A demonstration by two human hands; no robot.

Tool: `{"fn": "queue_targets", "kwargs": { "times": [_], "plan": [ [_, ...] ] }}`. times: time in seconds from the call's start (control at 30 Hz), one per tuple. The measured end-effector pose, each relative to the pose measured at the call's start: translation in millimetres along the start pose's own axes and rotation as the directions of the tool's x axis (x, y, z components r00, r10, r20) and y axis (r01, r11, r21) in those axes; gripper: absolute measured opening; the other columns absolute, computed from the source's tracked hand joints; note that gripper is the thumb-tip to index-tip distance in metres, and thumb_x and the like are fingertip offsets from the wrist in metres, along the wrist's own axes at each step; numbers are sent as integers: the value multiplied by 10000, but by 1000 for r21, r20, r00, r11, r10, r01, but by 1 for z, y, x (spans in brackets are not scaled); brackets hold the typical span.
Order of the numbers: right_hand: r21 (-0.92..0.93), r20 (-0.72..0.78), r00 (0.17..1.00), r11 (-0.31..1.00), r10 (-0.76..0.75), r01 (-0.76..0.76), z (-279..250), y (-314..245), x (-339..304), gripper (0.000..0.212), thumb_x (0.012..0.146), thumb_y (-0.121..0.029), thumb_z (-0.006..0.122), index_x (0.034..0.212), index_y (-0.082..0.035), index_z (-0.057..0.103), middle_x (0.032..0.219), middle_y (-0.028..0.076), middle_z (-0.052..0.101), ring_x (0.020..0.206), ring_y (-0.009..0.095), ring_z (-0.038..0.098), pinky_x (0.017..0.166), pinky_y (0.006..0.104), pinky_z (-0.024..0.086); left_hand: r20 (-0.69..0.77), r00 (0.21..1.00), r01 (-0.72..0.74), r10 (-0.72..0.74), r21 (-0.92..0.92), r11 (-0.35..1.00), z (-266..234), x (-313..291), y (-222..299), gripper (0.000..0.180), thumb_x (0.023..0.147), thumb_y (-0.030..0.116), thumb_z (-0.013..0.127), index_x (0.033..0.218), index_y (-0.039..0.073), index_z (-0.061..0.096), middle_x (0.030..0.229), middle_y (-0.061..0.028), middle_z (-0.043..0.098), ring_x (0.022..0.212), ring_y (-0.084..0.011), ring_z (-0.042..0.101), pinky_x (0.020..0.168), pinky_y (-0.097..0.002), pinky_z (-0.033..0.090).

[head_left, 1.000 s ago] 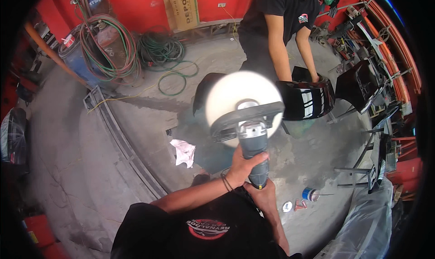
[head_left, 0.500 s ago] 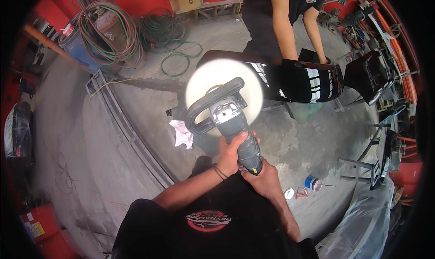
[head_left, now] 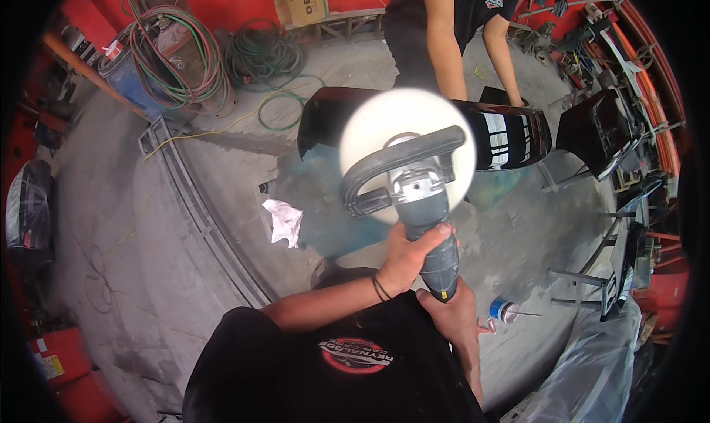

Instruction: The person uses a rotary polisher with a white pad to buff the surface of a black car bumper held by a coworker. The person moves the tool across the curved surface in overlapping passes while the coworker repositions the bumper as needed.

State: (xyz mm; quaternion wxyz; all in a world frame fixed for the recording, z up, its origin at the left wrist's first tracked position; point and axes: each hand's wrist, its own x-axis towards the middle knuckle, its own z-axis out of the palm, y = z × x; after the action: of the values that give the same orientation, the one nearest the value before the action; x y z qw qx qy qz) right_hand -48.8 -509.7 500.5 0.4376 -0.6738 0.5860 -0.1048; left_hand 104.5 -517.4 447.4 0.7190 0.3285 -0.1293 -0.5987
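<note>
A black and silver polisher (head_left: pixel 419 183) is held up in front of me, its round white pad (head_left: pixel 370 123) facing away. My left hand (head_left: pixel 407 259) is wrapped round the middle of its body, thumb on top. Around the rear end of the polisher, my right hand (head_left: pixel 451 312) is closed. The curved black front handle is in neither hand. Behind the pad lies a glossy black car panel (head_left: pixel 510 138), partly covered by it; whether the pad touches the panel I cannot tell.
Across the panel a co-worker (head_left: pixel 473 31) reaches down to it. A crumpled pinkish-white cloth (head_left: pixel 283 223) and a blue can (head_left: pixel 503 310) lie on the floor. Coiled hoses (head_left: pixel 177 61) hang far left. Metal rails (head_left: pixel 194 201) cross the floor; a metal stand (head_left: pixel 584 282) stands at right.
The polisher and both my hands have moved to the right, and its pad looks larger. My view has shifted slightly. Both hands keep their hold.
</note>
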Motion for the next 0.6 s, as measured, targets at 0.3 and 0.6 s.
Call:
{"fn": "queue_targets", "kwargs": {
  "times": [0.3,0.6],
  "plan": [
    [383,-12,968,895,253,-229,-43,-12,-28,299,852,-154,809,1049,22,667,725,55,650,578,139,619,550,302,480,317,948,-84,-11,284,955,55,29,2,848,841,330,916,1460,-7,444,1300,-145,608,1223,-221,606,1061,-400,513],
    [451,-41,955,859,293,-244,-48,-31,-51,304,869,-194,777,1043,30,666,729,69,652,559,165,636,537,312,503,403,910,-24,-92,275,961,66,28,11,957,874,389,906,1479,-73,326,1308,-161,529,1261,-232,563,1096,-398,501]
  ]
}}
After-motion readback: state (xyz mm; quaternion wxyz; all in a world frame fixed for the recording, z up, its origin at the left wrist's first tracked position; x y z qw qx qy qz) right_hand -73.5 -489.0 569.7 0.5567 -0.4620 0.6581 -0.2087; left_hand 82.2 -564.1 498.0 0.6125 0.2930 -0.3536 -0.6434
